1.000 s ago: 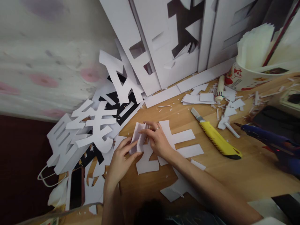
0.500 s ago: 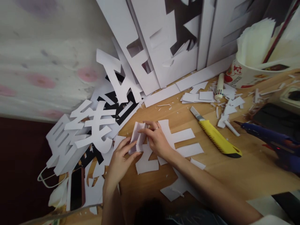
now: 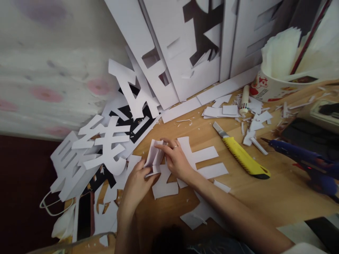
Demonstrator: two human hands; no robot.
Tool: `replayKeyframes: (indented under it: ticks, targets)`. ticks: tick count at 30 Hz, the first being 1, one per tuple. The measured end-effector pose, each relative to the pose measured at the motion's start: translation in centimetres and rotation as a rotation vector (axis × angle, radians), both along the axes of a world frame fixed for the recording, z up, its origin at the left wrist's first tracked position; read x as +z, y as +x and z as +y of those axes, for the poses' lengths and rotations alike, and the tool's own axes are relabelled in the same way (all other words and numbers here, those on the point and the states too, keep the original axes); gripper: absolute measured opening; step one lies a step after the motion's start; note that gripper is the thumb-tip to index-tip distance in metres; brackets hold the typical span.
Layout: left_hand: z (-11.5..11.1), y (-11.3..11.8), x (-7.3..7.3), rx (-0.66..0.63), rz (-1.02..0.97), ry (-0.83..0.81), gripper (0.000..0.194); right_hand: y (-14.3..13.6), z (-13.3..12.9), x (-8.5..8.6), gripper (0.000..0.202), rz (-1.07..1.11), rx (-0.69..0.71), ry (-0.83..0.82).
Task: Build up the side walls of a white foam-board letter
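Note:
A small white board piece (image 3: 152,155) with upright side walls, like an open channel, stands between my hands above the wooden table. My left hand (image 3: 137,184) is closed on its near left end, thumb and fingers pinching the wall. With a ring on one finger, my right hand (image 3: 178,158) grips the right wall, its fingertips reaching over the top edge. Flat white cut-out pieces (image 3: 165,188) lie beneath and beside the hands. Just right of my right hand is a white cut-out with two long bars (image 3: 212,170).
A yellow utility knife (image 3: 246,158), blade out, lies to the right, with a blue glue gun (image 3: 299,153) beyond it. White cut-out characters (image 3: 112,141) pile up at left near a phone (image 3: 85,215). Scraps, a glue tube (image 3: 244,100) and a paper tub (image 3: 272,88) sit behind.
My left fingers have shifted slightly down and outward along the left wall, showing more of the piece's inside. My right hand keeps nearly the same grip. The whole view has shifted slightly.

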State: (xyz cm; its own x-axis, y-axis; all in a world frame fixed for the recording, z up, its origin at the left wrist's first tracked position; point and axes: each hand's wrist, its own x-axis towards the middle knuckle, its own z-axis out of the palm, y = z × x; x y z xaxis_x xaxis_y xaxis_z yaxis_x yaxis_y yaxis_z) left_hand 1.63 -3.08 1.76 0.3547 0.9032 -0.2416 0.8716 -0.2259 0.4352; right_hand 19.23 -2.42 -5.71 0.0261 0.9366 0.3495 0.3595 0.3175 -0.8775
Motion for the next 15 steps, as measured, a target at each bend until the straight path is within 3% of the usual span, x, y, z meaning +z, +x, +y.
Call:
replayKeyframes:
  ticks: [8,15]
  targets:
    - [-0.30,-0.01,-0.53,0.001,-0.113,-0.015,0.020,0.07,-0.12,0.06,0.059,-0.016,-0.010,0.019]
    - [-0.55,0.70,-0.39,0.085,-0.049,-0.060,0.021,0.10,-0.05,-0.34,0.064,-0.041,-0.010,0.043]
